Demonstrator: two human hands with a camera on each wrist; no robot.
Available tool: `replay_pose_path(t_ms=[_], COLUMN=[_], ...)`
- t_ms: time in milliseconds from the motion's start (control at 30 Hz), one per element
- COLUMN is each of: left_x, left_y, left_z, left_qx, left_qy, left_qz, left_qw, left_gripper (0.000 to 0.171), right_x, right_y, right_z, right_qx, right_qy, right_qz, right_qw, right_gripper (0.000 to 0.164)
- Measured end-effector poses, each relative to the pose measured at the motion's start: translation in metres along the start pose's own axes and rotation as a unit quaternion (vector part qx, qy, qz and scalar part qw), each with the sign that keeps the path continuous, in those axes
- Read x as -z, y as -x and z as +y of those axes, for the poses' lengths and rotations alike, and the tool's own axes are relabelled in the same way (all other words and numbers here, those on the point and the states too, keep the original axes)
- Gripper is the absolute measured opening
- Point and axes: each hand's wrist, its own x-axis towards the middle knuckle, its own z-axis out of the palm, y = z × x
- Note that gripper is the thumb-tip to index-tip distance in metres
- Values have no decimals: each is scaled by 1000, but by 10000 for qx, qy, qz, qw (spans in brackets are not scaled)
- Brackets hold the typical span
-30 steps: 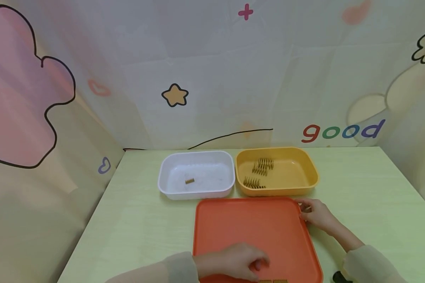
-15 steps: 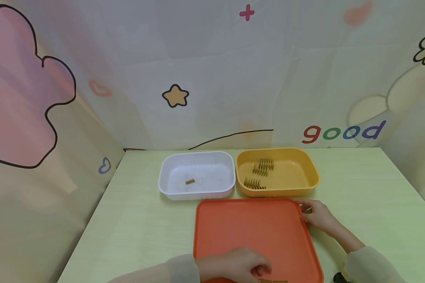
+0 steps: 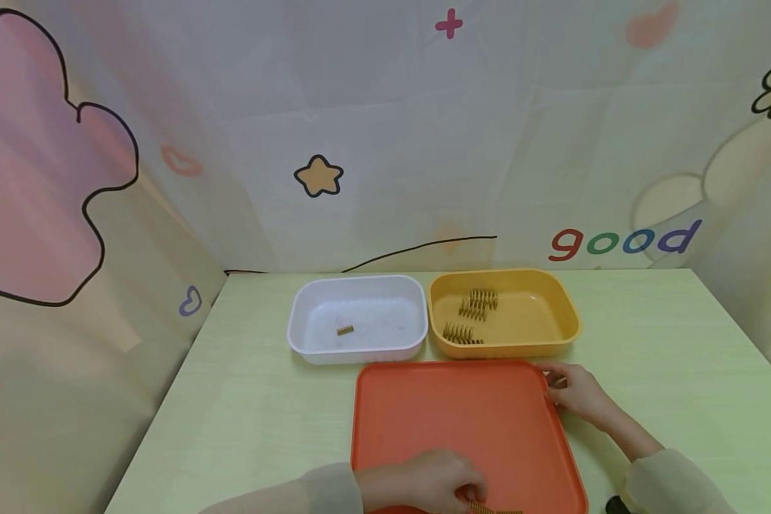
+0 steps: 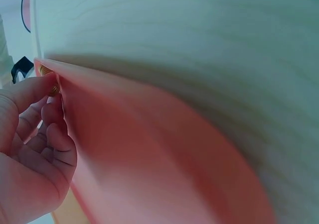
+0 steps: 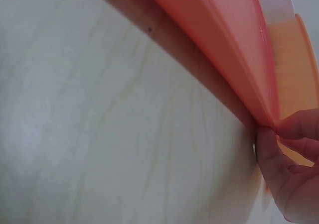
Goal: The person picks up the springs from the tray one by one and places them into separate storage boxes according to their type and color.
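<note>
Near the front edge of the orange-red tray (image 3: 450, 414), my left hand (image 3: 435, 480) pinches a small brass coil spring (image 3: 480, 507) between thumb and fingertips. The left wrist view shows this spring (image 4: 54, 90) partly covered by the fingers. A second spring (image 3: 510, 512) lies just to its right, cut off by the bottom of the head view. My right hand (image 3: 577, 394) grips the tray's rim near the far right corner. In the right wrist view, thumb and fingers (image 5: 269, 149) close on that rim from both sides.
Behind the tray stand a white bin (image 3: 360, 355) with one small spring (image 3: 345, 330) and a yellow bin (image 3: 507, 350) with several larger springs (image 3: 474, 308). A black object (image 3: 615, 505) lies by the right sleeve. A printed cloth (image 3: 385, 143) hangs behind the table.
My left fingers have closed on the left spring, which now tilts out of line with the one beside it. The right hand stays on the tray rim.
</note>
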Motion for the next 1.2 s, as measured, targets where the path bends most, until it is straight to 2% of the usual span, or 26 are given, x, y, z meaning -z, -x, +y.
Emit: replay_pose_path(t_ms=[267, 533, 800, 1033, 1200], left_x=[3, 13, 18, 19, 19], left_y=[3, 6, 7, 7, 8], left_z=[-2, -8, -11, -19, -24], left_qx=[1, 174, 264, 326, 395], left_qy=[437, 1088, 914, 1356, 1495], left_qz=[151, 384, 662, 771, 947], left_qw=[9989, 9932, 9933, 9872, 9834], left_gripper=[11, 11, 11, 13, 13], right_x=[0, 0, 1, 1, 0], right_y=[0, 1, 3, 2, 2], right_z=[0, -1, -3, -3, -2], right_qx=[-61, -41, -5, 14, 38], right_qy=[-47, -75, -110, -159, -170], right_qz=[-31, -40, -55, -42, -49], right_qw=[10000, 10000, 9999, 9999, 9998], right_gripper=[42, 43, 43, 43, 43])
